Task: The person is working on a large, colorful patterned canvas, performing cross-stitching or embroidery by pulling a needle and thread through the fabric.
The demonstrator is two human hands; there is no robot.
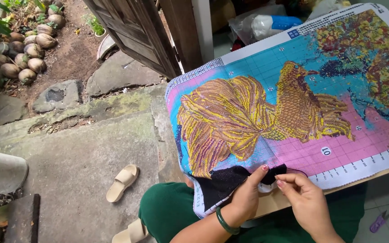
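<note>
A large cross-stitch canvas (293,103) with a yellow fish on blue and pink lies tilted across my lap. Its near corner carries a black stitched patch (223,182). My left hand (248,193), with a green bangle (227,222) on the wrist, pinches the canvas edge at that black patch. My right hand (305,200) sits just to the right, fingertips pinched together at the same edge; whether a needle is in them is too small to tell. My green clothing (167,213) shows below.
A beige sandal (122,182) lies on the concrete step, a second one (131,231) near my knee. Coconut husks (28,49) are piled at the top left, a wooden door (140,31) stands open, and a purple clipper (379,221) lies on the floor at right.
</note>
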